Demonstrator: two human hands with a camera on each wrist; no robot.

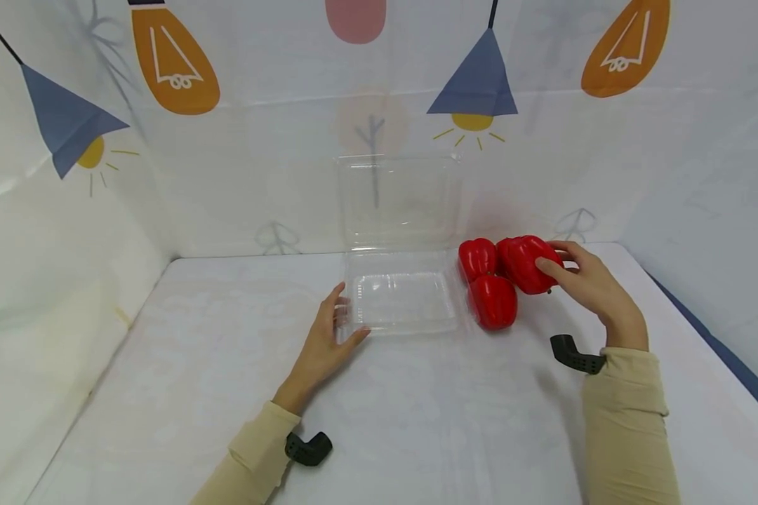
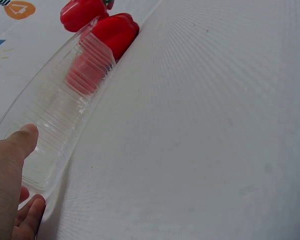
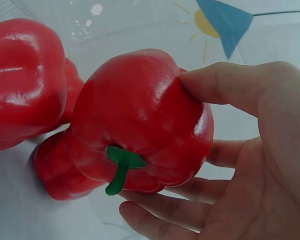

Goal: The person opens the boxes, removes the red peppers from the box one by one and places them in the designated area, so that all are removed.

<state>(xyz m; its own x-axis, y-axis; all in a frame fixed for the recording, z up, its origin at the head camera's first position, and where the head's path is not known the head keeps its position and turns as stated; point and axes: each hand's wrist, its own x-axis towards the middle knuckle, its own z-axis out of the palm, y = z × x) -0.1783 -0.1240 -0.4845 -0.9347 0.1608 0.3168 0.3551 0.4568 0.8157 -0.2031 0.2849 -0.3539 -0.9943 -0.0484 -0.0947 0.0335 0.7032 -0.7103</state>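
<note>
My right hand point(image 1: 596, 291) holds a red bell pepper point(image 1: 530, 266) between thumb and fingers; its green stem point(image 3: 121, 170) points down in the right wrist view. Other red bell peppers lie beside it: one at the back point(image 1: 478, 257), one in front point(image 1: 494, 301), and another point(image 3: 65, 167) partly hidden behind the held one. A clear plastic box point(image 1: 401, 298) stands left of the peppers, its hinged lid point(image 1: 399, 200) raised against the wall. At the box's near left corner, my left hand point(image 1: 322, 340) grips the side, thumb point(image 2: 22, 142) against the wall and fingers around the end.
The white tabletop point(image 1: 417, 421) spreads in front of the box. Behind it hangs a white cloth wall point(image 1: 259, 161) printed with lamps and bulbs; more cloth closes both sides. Each sleeve has a black wrist piece, one on the left point(image 1: 309, 449) and one on the right point(image 1: 575, 356).
</note>
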